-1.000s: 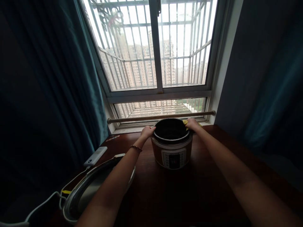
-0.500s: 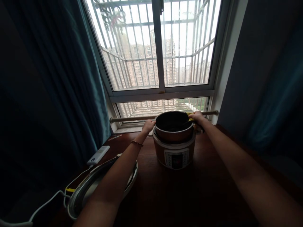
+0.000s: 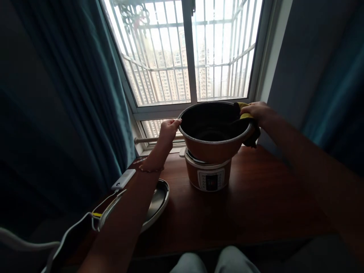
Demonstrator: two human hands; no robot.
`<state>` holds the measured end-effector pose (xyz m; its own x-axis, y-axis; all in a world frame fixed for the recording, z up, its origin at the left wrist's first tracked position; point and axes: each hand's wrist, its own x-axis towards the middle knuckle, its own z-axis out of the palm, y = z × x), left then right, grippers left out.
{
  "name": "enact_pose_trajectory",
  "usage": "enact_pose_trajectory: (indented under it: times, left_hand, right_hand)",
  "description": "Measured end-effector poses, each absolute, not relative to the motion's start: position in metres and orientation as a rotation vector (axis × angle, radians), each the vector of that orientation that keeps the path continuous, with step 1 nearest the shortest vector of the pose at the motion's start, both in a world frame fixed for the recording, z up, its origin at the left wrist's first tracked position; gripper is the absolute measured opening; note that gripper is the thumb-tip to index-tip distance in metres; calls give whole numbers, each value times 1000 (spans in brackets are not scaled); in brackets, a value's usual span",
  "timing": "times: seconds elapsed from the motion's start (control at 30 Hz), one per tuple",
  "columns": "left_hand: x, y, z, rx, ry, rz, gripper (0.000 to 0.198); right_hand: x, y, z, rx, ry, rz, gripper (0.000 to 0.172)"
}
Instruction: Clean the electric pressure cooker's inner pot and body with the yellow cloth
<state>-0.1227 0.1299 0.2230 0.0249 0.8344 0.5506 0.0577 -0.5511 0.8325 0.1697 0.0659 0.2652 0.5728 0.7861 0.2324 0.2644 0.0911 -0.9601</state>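
An inner pot, black inside and copper-brown outside, is held up in the air by its rim, tilted a little toward me. My left hand pinches the left edge of the rim. On the opposite side my right hand grips the rim through a dark cloth with yellow parts, which hangs over the edge. Below and behind the pot stands the brown rice cooker with its control panel facing me. Its opening is partly hidden by the pot.
A round lid lies on the wooden table at the left, partly behind my left forearm. Beyond it are a white power strip and white cables. A barred window and blue curtain border the table.
Both hands have raised the inner pot out of the rice cooker and brought it closer to me. The view has shifted, and my knees now show at the bottom.
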Motion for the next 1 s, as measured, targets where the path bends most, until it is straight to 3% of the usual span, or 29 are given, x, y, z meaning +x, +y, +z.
enact_pose_trajectory:
  times: [0.17, 0.43, 0.67, 1.0]
  left_hand:
    - [-141, 44, 202, 1514, 862, 1500, 24]
    - [-171, -42, 100, 1357, 1022, 1321, 32]
    - [-181, -52, 32, 1211, 1076, 1246, 34]
    - [-175, -36, -16, 1214, 1119, 1278, 37]
  right_hand:
    - [157, -19, 236, -1448, -931, 592, 18]
    - [128, -88, 125, -1383, -805, 916, 29]
    - [118, -85, 47, -1338, -790, 1064, 26]
    - [116, -57, -10, -1268, -661, 1090, 20]
